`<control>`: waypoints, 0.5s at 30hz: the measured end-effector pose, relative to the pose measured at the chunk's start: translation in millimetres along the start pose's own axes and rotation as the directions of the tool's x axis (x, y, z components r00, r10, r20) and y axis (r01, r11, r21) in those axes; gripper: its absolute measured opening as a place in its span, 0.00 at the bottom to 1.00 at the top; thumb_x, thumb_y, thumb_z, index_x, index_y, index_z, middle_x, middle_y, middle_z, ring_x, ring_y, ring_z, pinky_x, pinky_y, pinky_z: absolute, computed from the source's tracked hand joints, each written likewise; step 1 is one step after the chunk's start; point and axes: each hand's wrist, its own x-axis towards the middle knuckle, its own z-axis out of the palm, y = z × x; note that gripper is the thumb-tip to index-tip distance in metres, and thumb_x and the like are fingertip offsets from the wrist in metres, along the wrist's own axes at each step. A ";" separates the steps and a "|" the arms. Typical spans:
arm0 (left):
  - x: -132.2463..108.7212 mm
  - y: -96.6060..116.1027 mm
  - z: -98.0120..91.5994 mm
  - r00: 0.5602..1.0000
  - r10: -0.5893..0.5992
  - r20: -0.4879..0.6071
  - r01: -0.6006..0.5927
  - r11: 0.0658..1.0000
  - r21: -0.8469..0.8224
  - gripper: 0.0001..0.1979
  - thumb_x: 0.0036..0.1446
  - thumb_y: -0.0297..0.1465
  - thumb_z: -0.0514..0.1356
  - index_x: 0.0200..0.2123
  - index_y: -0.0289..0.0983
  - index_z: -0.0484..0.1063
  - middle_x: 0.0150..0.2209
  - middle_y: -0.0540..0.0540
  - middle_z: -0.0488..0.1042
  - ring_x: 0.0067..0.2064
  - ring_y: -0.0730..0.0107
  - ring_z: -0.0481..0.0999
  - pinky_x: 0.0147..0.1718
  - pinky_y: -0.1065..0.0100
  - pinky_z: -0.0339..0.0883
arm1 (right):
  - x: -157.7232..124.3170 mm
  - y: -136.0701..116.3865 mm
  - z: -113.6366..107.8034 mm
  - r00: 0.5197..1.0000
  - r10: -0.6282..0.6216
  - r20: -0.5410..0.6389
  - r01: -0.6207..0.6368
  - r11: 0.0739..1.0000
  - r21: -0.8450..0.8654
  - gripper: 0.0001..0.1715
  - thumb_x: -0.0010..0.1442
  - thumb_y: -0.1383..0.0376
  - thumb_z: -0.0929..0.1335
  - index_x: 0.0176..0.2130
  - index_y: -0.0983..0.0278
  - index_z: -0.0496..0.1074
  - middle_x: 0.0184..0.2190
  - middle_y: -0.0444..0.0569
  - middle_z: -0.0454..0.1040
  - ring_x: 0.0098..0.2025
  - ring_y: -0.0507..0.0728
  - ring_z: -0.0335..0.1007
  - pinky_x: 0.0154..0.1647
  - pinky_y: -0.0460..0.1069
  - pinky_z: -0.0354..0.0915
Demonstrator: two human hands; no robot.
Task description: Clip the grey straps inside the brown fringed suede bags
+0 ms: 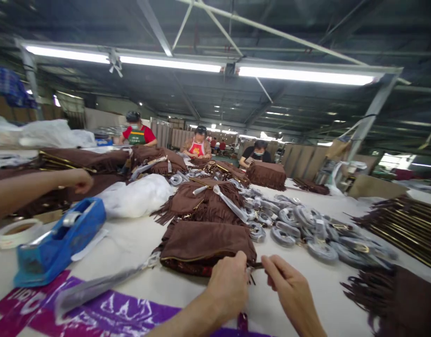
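Observation:
A brown fringed bag (204, 241) with a gold zip along its near edge lies flat on the white table in front of me. My left hand (230, 277) is closed at the bag's near right corner, its fingertips mostly hidden behind the knuckles. Just right of it, my right hand (285, 285) pinches a short dark brown strip (258, 265) at the bag's end, between thumb and forefinger. A grey wrapped strap (103, 285) stretches left from the bag's left end. Behind it lies another brown fringed bag (208, 201) with wrapped pieces on top.
At left are a blue tape dispenser (62, 238), a tape roll (18, 232) and a co-worker's arm (36, 189). Coiled wrapped straps (306, 224) spread at right. Brown fringed pieces (401, 299) lie near right, gold-edged strips (405, 229) beyond. Purple plastic (131, 306) covers the front edge. Several people work across.

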 end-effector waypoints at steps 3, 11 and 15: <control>-4.3 -14.4 -24.4 0.999 -0.046 0.009 0.043 0.978 0.203 0.10 0.58 0.25 0.53 0.43 0.36 0.68 0.39 0.36 0.79 0.43 0.50 0.79 0.38 0.59 0.67 | 23.4 13.8 -16.4 0.986 0.117 -0.122 -0.115 0.993 0.019 0.30 0.58 0.41 0.60 0.19 0.60 0.61 0.15 0.42 0.61 0.21 0.55 0.59 0.24 0.48 0.56; -44.5 -115.6 -100.2 0.979 -0.192 -0.071 0.203 0.857 0.474 0.12 0.58 0.23 0.51 0.43 0.36 0.69 0.38 0.37 0.79 0.42 0.49 0.78 0.42 0.51 0.69 | 53.5 13.0 -36.4 0.977 0.071 -0.202 -0.085 0.994 -0.061 0.30 0.53 0.39 0.61 0.18 0.59 0.62 0.14 0.42 0.61 0.20 0.56 0.60 0.25 0.50 0.56; -29.7 -117.4 -74.9 0.989 -0.090 -0.121 0.134 0.889 0.438 0.22 0.49 0.23 0.61 0.50 0.36 0.69 0.58 0.33 0.68 0.59 0.41 0.66 0.56 0.42 0.59 | 54.1 -3.0 -25.2 0.998 -0.013 -0.056 0.018 0.997 0.076 0.32 0.53 0.37 0.61 0.15 0.58 0.59 0.15 0.45 0.62 0.23 0.58 0.61 0.28 0.51 0.60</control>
